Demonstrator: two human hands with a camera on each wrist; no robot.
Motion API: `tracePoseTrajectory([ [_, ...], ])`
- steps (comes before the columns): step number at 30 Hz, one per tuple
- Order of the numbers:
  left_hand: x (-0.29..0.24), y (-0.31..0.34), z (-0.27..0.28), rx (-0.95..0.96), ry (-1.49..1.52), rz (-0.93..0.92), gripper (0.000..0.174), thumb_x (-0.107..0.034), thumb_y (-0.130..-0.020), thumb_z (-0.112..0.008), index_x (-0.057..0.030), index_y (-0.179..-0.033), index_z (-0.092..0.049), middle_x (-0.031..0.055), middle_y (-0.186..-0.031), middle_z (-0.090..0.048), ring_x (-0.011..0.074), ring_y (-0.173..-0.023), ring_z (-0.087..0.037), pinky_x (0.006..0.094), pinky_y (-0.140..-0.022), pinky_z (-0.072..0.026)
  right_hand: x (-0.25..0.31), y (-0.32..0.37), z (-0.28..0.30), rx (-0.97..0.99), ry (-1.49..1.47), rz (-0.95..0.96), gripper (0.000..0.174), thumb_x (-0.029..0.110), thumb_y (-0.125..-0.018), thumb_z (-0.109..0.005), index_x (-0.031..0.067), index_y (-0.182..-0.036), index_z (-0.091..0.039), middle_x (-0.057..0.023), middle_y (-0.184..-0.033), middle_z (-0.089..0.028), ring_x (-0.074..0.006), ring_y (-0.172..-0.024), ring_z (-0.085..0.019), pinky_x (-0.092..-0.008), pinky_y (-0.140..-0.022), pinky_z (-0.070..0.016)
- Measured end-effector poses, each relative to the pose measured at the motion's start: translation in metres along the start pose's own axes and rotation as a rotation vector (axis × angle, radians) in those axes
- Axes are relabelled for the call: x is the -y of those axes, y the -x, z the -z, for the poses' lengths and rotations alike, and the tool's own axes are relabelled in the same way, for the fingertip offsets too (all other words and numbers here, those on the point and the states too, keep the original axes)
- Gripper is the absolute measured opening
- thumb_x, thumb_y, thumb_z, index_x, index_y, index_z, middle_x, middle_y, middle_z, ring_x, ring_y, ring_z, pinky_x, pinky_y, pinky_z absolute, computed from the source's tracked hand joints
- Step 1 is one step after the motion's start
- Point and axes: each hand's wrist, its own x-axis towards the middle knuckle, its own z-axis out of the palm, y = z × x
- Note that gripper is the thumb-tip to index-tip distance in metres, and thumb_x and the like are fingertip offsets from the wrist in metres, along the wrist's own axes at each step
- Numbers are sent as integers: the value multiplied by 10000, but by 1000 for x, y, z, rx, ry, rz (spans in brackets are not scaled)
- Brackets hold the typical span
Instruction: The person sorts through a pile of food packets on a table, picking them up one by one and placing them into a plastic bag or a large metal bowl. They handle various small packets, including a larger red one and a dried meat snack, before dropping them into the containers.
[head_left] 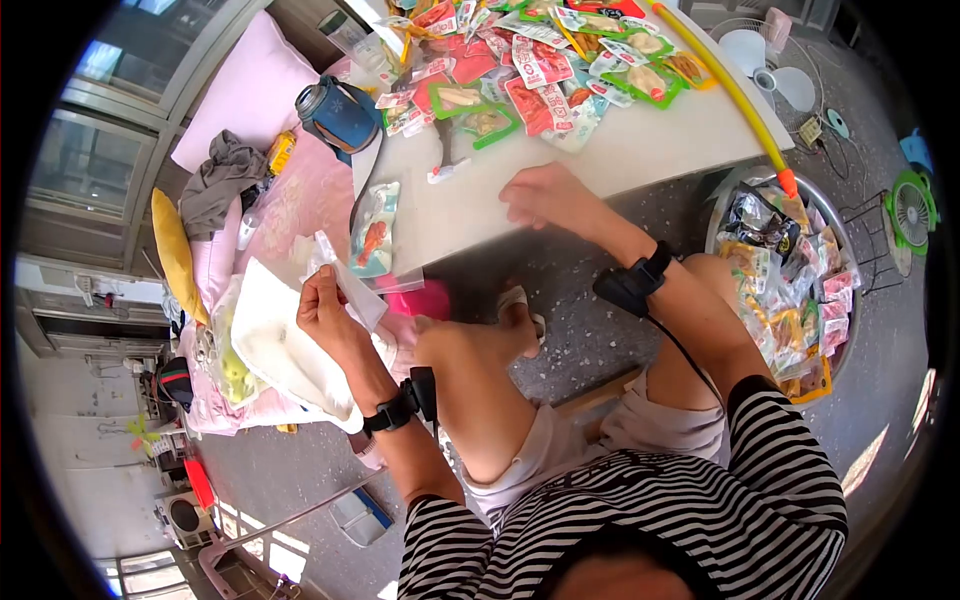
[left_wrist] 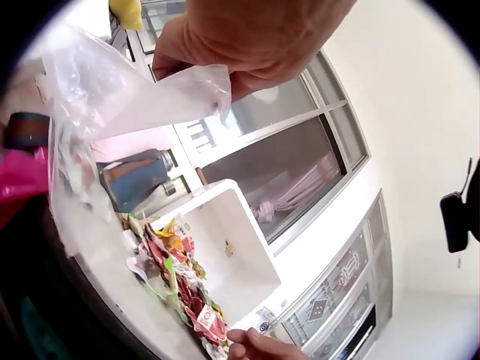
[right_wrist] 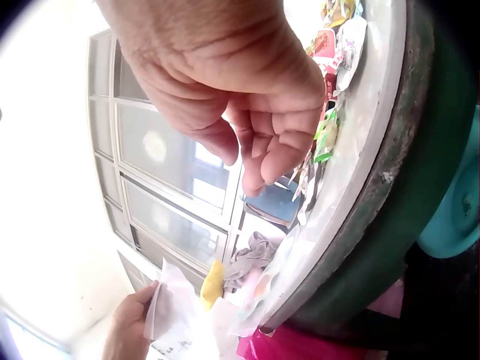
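My left hand [head_left: 330,310] pinches a clear plastic bag [left_wrist: 142,105] between thumb and fingers, just off the near left corner of the table. The bag hangs loose and see-through below the fingers in the left wrist view. Over the table's front edge, my right hand [head_left: 548,195] has its fingers loosely bent, with nothing between them in the right wrist view [right_wrist: 262,135]. A sealed snack packet [head_left: 375,240] lies on the table corner close to the left hand. Many small red and green snack packets [head_left: 540,75] are heaped at the far side.
A blue flask [head_left: 340,115] stands at the table's left side. A yellow tube [head_left: 720,80] lies along the right edge. On the floor at right is a metal basin [head_left: 845,230] full of packets. A white box [left_wrist: 232,247] stands behind the heap.
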Motion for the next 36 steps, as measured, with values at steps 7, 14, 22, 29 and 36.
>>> tracePoseTrajectory([
  [7, 62, 26, -121, 390, -45, -4, 106, -69, -855, -648, -1, -775, -660, -31, -630, -522, 44, -569, -380, 196, -530, -295, -6, -10, -9, 17, -123, 4, 319, 316, -903, -581, 17, -991, -644, -48, -811, -658, -110, -713, -614, -235, -560, -505],
  [14, 81, 56, -132, 666, -113, -25, 118, -32, -828, -664, 14, -931, -631, 23, -841, -574, 62, -668, -466, 211, -615, -415, -22, -33, -10, -238, -32, -68, 255, 230, -854, -605, -8, -768, -638, -56, -660, -625, -103, -581, -587, -258, -478, -469],
  [22, 76, 66, -127, 719, -333, 101, 147, -41, -795, -713, -23, -863, -583, -33, -715, -520, 38, -674, -464, 188, -574, -378, -20, -38, -17, -363, 102, 60, 255, 188, -817, -681, -25, -690, -625, -67, -587, -599, -91, -531, -545, -266, -490, -427],
  [29, 82, 51, -120, 688, 315, 515, 91, -30, -811, -697, -32, -870, -628, -22, -760, -601, 47, -661, -509, 188, -616, -399, -17, -40, -16, -275, -49, 66, 265, 225, -819, -714, -5, -721, -623, -29, -600, -579, -84, -541, -531, -260, -488, -405],
  [36, 82, 45, -115, 536, 531, 664, 60, -57, -861, -624, -43, -817, -586, 16, -741, -590, 90, -657, -540, 200, -617, -418, -18, -41, -19, -187, -118, 171, 291, 241, -832, -709, 13, -691, -595, -6, -584, -548, -75, -538, -513, -244, -485, -391],
])
